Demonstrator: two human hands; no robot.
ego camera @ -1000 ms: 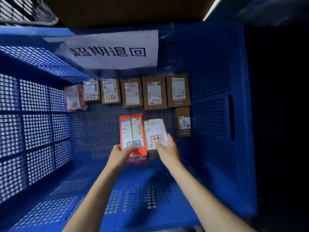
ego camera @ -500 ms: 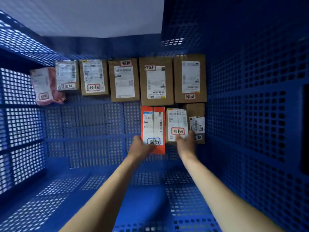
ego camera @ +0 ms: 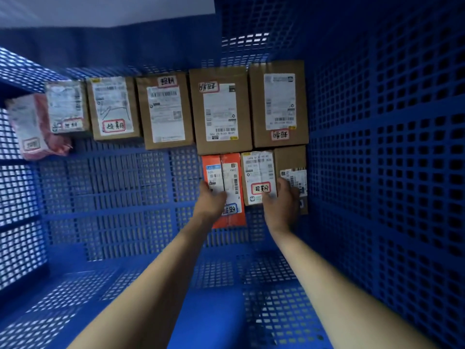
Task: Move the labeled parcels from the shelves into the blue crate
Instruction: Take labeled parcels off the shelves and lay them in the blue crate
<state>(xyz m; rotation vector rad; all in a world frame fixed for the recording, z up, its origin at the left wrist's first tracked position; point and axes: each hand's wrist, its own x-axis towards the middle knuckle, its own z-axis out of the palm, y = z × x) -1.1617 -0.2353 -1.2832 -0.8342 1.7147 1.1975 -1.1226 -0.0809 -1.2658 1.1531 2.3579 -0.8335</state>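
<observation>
We record: crate [ego camera: 377, 147] blue throughout, walls and floor pierced by a square grid. Row of boxes [ego camera: 221, 109] brown with white labels, some tags edged red. One parcel [ego camera: 229, 172] orange, tag edged blue. Pouch [ego camera: 32, 127] pink and white at far left.

My left hand [ego camera: 211, 200] lies on the orange flat parcel [ego camera: 230, 172]; my right hand [ego camera: 281, 200] on the white-labelled small box [ego camera: 258, 170] beside it, brown cardboard boxes [ego camera: 221, 109] rowed beyond, all in the blue perforated plastic crate [ego camera: 377, 172].
</observation>
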